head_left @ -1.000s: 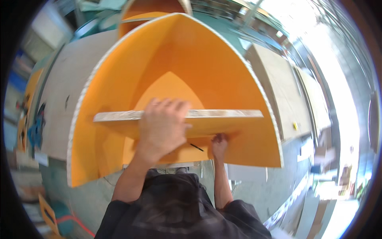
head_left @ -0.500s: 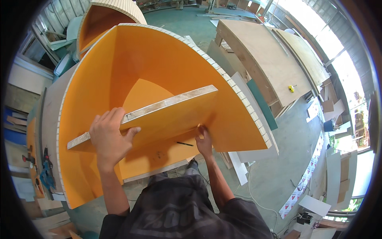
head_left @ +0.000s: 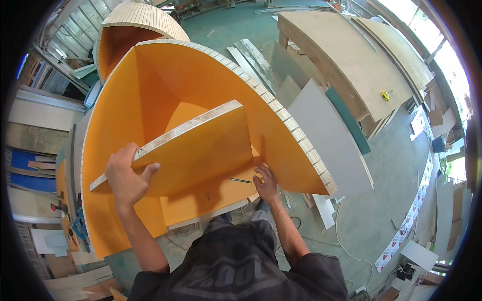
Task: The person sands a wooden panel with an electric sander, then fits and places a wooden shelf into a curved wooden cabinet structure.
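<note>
A: Your left hand [head_left: 126, 176] wraps the raw top edge of the orange shelf board [head_left: 193, 153], thumb over the front face, fingers curled behind, inside the curved orange cabinet shell [head_left: 150, 75]

B: And your right hand [head_left: 265, 181] lies under its lower corner, fingers spread flat, by the dark pencil [head_left: 240, 180]

A: That panel looks stiff and fairly heavy, its laminate slick

B: Grip the rough edges, one hand at each end, not the glossy face

The orange panel [head_left: 201, 150] hides the right hand's [head_left: 266, 183] fingertips.
</note>
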`<action>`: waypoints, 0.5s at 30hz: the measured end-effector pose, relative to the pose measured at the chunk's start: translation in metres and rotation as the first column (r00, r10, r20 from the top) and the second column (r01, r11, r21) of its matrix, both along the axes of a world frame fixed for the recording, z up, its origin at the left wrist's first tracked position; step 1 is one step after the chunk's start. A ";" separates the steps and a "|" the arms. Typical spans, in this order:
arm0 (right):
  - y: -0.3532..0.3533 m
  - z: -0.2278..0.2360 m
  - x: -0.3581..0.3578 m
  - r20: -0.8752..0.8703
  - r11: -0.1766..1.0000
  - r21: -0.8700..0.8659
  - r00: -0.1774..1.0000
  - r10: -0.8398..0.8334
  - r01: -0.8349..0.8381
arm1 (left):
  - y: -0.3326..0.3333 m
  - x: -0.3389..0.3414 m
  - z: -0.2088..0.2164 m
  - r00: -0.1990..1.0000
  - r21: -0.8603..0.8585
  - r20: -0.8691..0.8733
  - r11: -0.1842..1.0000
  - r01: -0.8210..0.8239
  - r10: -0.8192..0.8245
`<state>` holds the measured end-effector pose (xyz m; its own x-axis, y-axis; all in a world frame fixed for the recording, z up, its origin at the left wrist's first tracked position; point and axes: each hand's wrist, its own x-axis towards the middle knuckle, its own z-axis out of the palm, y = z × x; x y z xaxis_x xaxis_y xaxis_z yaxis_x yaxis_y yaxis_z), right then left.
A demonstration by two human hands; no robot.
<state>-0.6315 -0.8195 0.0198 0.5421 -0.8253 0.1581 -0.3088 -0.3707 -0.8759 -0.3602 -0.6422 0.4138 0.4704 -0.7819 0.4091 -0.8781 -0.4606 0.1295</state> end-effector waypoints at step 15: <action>0.119 0.431 0.027 0.979 0.629 -0.194 -0.106 0.175 -0.752 | 0.003 -0.015 0.003 0.998 0.019 -0.038 0.999 -0.049 0.050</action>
<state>-0.6041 -0.7004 0.4507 0.4608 -0.5441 0.7012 0.8810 0.3757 -0.2875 -0.3755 -0.6390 0.4170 0.5241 -0.7641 0.3762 -0.8486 -0.5061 0.1543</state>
